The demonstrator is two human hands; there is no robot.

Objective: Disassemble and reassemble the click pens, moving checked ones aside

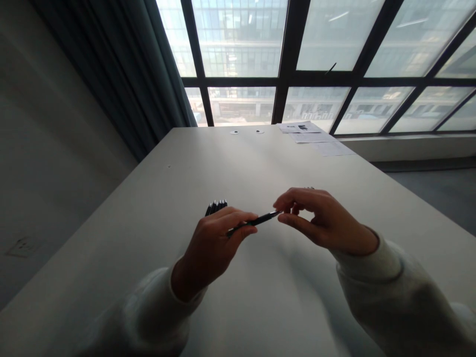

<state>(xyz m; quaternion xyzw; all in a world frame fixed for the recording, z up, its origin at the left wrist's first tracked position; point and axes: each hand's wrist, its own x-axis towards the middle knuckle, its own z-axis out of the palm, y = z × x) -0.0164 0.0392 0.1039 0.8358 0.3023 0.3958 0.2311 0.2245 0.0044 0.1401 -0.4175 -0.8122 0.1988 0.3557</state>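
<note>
A dark pen (265,218) is held above the white table (238,173), tilted with its silvery end up to the right. My left hand (217,238) pinches the pen's body between thumb and fingers. At the silvery end is my right hand (320,218), its thumb and index finger curved close around the tip, with a small gap seeming to remain between them. Several dark pens with shiny ends (216,206) lie side by side just behind my left hand, which partly hides them. Some small tips (309,188) show behind my right hand; what they belong to is hidden.
Printed papers (301,128) lie at the table's far right edge. Two small white round pieces (234,132) with dark spots are near the far edge. Beyond the table stand large windows, with a dark curtain (141,64) and a wall on the left.
</note>
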